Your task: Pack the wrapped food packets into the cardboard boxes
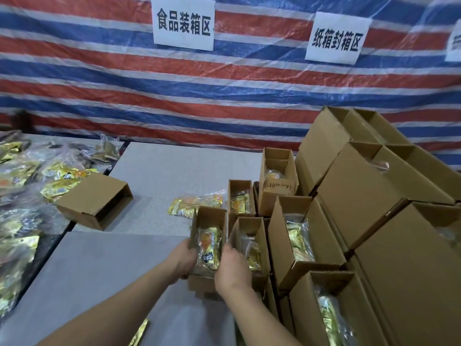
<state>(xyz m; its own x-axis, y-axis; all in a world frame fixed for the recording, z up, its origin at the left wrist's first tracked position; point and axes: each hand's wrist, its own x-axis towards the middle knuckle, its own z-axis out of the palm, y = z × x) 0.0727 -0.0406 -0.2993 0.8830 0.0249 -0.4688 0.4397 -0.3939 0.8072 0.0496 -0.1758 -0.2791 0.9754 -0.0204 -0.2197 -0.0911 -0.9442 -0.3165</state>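
Both hands settle a packet into a small open box.

The left hand [183, 257] grips the left wall of the cardboard box [208, 221], with its fingers curled around the edge, and the right hand [233, 264] holds the right side, its fingers bent over the wrapped packet [209, 248] that lies inside. The step in hand seems to be the filling of this box; next the packet probably needs to be pushed flat so the flaps can fold. Just right of the hands stand the filled boxes [294, 236], each open with gold packets showing. Beyond the hands a loose packet [194, 204] lies on the grey table [104, 265]. Far to the left are an empty box [96, 199] on its side and a heap of packets [27, 186] waiting.
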